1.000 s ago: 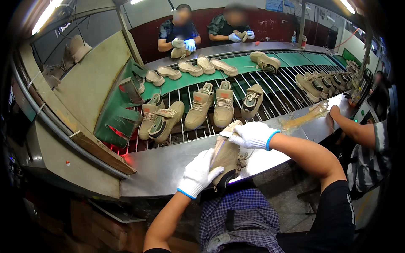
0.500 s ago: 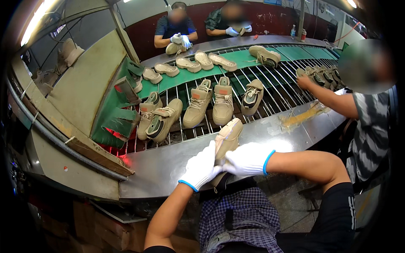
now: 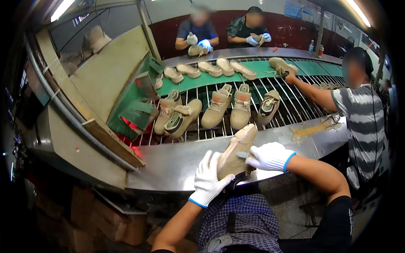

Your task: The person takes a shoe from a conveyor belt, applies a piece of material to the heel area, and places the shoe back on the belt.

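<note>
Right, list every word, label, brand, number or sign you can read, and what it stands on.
None can be read.
Blue notice on the back wall: too small and blurred.
Orange patch on a shoe: any print too small.
Bottle: any label too small.
White marking on the black sleeve: illegible.
Held shoe: no lettering discernible.

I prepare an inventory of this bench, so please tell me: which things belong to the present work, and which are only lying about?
In the work:
shoe in the left hand
apparently a small grey item at the right hand
probably, row of shoes beyond

Apparently lying about:
bottles
brown boxes
</note>
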`<state>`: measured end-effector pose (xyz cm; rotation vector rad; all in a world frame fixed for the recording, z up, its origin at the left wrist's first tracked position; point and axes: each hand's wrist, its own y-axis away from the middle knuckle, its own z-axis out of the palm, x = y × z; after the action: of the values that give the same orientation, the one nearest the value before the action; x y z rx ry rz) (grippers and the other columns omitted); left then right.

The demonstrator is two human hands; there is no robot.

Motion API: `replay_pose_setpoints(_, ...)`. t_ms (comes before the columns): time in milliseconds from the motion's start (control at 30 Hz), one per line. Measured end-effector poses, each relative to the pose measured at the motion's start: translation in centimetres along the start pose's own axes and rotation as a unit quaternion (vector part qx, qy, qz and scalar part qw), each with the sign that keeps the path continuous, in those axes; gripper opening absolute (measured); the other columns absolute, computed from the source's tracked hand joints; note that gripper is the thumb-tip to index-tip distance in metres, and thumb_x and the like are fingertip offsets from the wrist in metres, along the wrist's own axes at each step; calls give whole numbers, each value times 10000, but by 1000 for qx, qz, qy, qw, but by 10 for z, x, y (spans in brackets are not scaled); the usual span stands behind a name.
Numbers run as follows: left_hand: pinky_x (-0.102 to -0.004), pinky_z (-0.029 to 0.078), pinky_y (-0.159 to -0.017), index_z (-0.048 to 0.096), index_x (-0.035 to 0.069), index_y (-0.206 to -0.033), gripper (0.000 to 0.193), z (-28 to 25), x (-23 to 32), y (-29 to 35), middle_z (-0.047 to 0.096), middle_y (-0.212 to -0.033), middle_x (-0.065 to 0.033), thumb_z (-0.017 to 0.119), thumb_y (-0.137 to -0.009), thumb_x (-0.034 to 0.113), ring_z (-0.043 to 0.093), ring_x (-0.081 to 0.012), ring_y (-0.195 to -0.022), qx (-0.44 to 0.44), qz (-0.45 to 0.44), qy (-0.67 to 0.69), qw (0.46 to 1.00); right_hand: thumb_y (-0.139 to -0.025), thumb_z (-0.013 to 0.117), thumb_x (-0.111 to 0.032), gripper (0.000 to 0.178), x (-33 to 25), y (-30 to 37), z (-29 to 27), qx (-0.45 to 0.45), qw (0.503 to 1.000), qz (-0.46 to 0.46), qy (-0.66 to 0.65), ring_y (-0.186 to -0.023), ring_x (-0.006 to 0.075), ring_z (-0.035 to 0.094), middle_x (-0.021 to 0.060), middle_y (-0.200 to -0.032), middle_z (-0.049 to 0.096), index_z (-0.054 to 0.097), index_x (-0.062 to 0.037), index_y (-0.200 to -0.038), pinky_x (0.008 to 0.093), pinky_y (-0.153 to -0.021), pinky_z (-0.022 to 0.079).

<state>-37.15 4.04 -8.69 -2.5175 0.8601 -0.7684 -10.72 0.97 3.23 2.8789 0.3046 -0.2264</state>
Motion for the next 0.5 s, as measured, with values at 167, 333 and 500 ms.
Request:
replay_pose_setpoints(167,-546,480,-1119,462,123,-1585,1099,-1,7,9,390,-1604,-285,924,-702,585,495,-482,-1394,-48,-75,48,995,-1045,606,-455,433,-35,18,21,-1,996,-87,-20,-628,418,714,216,-699,697,616,-28,-970,521,-595,571)
replay_pose_setpoints(333,-545,484,-1086,506,192,-1579,1014,-4,-3,4,477,-1518,-273,910,-727,564,546,-471,-1319,-78,-50,58,994,-1018,660,-387,387,-37,11,36,115,988,-105,-16,-532,387,682,168,-615,656,589,-30,-885,504,-514,560)
replay_pose_setpoints(500,-529,508,-1055,628,145,-1474,854,6,-6,10,544,-1458,-275,920,-745,481,591,-460,-1260,-30,9,35,999,-1043,618,-423,433,-35,3,31,6,993,-60,-105,-755,420,734,248,-800,704,635,10,-1028,516,-720,596)
